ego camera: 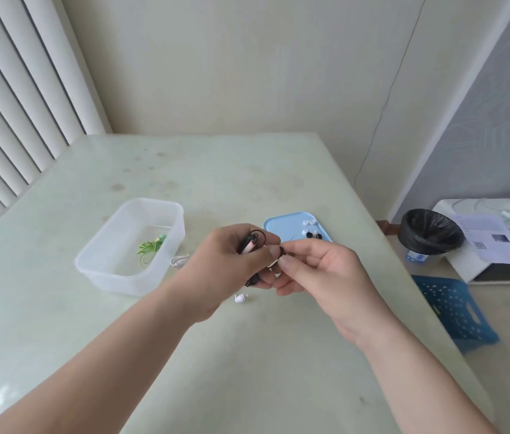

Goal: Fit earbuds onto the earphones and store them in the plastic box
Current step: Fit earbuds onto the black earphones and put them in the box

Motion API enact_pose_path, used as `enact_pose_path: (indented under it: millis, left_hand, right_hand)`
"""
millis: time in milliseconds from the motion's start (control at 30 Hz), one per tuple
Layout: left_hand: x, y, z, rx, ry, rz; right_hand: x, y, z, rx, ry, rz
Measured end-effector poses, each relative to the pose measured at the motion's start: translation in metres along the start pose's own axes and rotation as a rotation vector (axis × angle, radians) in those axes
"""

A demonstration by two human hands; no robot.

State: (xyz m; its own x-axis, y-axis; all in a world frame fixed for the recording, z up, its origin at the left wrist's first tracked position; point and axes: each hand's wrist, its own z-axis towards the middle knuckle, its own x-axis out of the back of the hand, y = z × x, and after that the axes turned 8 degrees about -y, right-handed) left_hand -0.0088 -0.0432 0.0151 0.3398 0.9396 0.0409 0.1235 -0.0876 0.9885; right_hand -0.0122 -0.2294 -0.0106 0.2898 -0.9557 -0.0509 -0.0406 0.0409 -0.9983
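My left hand is closed around a dark-corded earphone with a pink-white piece, held above the table. My right hand pinches the earphone's tip right against the left fingers; whether an earbud sits between them is hidden. A clear plastic box stands to the left and holds a coiled green earphone. A blue tray behind my hands carries several white and black earbuds. A white earphone cable lies beside the box, and its white earpiece rests under my hands.
The pale green table ends at the right, where a black-lined bin, a blue stool and a low white table with papers stand on the floor. Vertical blinds hang at the left.
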Motion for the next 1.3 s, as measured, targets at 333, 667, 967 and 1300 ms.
enact_pose_path:
  millis: [333,667,967,1300]
  left_hand:
    - [-0.021,-0.027,0.018,0.018,0.059,-0.033]
    - [-0.028,-0.034,0.029,-0.059,0.226,-0.189]
    - [-0.029,-0.043,0.039,-0.14,0.266,-0.146]
    - [-0.026,-0.052,0.037,-0.177,0.237,-0.264]
  right_hand:
    - [0.017,0.011,0.005,-0.061,0.122,0.099]
    - [0.028,0.021,0.01,-0.035,0.19,0.042]
    - [0.029,0.017,0.018,-0.043,0.171,0.019]
    - [0.028,0.019,0.023,-0.063,0.164,0.024]
